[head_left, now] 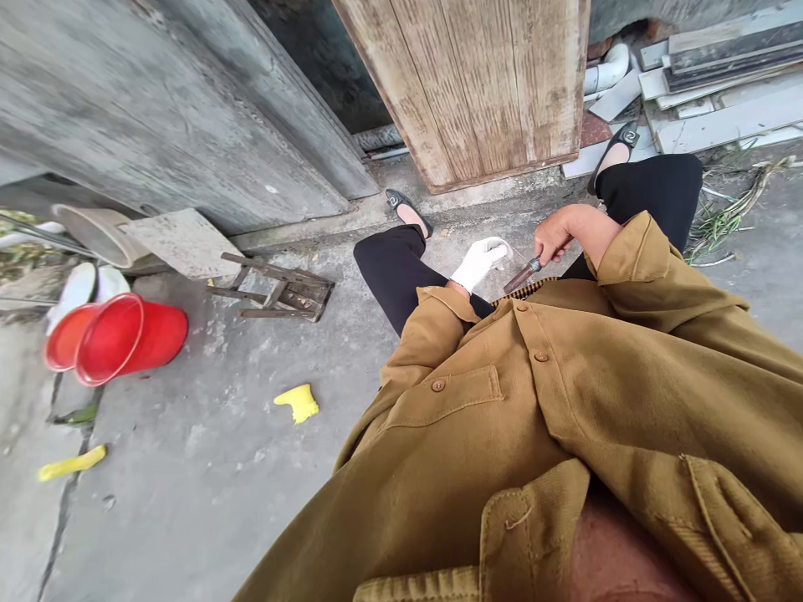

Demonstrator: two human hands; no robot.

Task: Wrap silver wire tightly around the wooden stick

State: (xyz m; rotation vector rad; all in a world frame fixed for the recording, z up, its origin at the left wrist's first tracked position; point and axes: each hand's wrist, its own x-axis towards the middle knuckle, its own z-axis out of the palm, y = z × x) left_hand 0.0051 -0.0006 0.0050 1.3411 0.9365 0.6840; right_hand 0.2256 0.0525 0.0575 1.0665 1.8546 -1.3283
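Note:
My left hand wears a white glove and is in front of my lap. Its fingers curl in towards the thumb, and what lies between them, if anything, is hidden or too small to name. Just to its right, my bare right hand is closed round a tool with a brown handle and a metal collar. The handle slants down towards my lap. A thin pale line runs between the glove and the tool; I cannot tell whether it is a blade or a thread.
A wooden door panel stands ahead of my feet. To the left are a small wooden stool on its side, red buckets and yellow scraps on the concrete. Stacked boards and a white pipe lie at the upper right.

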